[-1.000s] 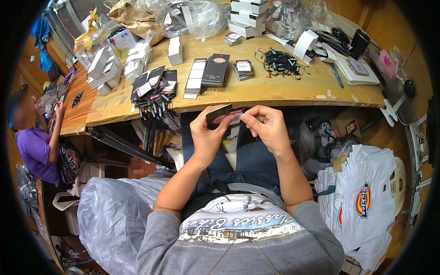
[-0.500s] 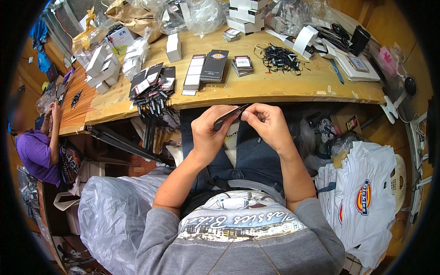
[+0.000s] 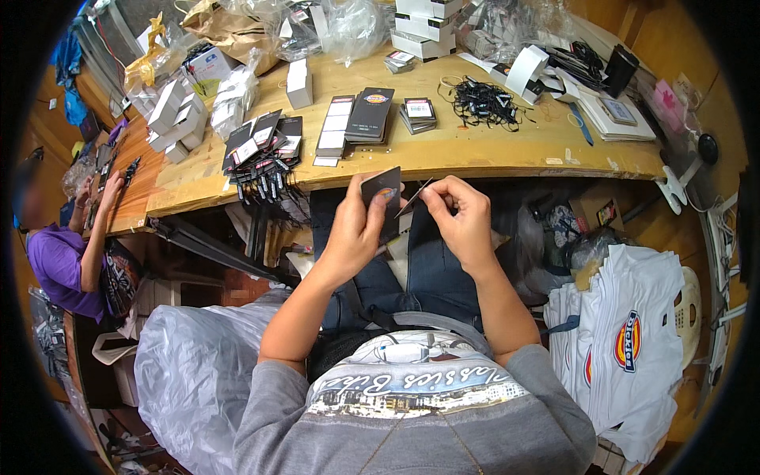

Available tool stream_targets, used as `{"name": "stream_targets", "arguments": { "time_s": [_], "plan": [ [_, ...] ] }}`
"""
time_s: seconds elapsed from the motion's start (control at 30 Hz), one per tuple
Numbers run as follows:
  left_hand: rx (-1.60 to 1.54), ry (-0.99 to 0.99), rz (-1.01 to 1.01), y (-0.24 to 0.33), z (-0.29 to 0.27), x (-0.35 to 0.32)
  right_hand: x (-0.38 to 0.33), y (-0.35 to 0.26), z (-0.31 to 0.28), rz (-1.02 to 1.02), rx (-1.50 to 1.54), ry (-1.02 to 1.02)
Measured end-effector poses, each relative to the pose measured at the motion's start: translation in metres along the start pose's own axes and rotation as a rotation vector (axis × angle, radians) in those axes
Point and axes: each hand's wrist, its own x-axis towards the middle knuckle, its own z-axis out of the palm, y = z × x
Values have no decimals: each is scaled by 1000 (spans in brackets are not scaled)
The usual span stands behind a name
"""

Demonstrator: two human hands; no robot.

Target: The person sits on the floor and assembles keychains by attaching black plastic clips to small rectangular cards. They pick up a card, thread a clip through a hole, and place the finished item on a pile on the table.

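Observation:
Above my lap, just off the table's front edge, my left hand [image 3: 352, 229] is closed around a black hang tag [image 3: 381, 180] with a coloured oval logo, its thumb lying across the face. Close by on the right, my right hand [image 3: 463, 218] pinches a thin dark card [image 3: 412, 199] seen nearly edge-on, between thumb and forefinger. Beyond them on the table lie a stack of black hang tags [image 3: 370, 117], a stack of white-labelled tags [image 3: 335, 127] and a small stack of barcode tags [image 3: 418, 115]. A pile of tags with black strings [image 3: 265, 142] hangs over the edge.
The wooden table [image 3: 491, 158] also bears a heap of black tag strings [image 3: 484, 103], white boxes [image 3: 178, 111] and plastic bags. Folded white shirts [image 3: 617, 332] lie at my right, a big plastic bag [image 3: 194, 380] at my left. Far left, a person in purple [image 3: 63, 265] works.
My hands have moved apart slightly. The black tag in my left hand has turned so its logo face shows, and the thin card in my right hand now stands apart from it.

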Motion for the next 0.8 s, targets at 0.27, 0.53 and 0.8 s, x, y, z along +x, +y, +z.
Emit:
{"name": "stream_targets", "arguments": {
  "time_s": [0.27,0.53,0.8],
  "plan": [
    [233,123,167,5,-3,-2,-1,-21,2,-165,-85,-8],
    [451,-31,415,10,-8,0,-2,-24,2,-167,-132,-24],
    [316,-56,303,10,-13,5,1,-16,4,-217,-144,-5]
  ]
}}
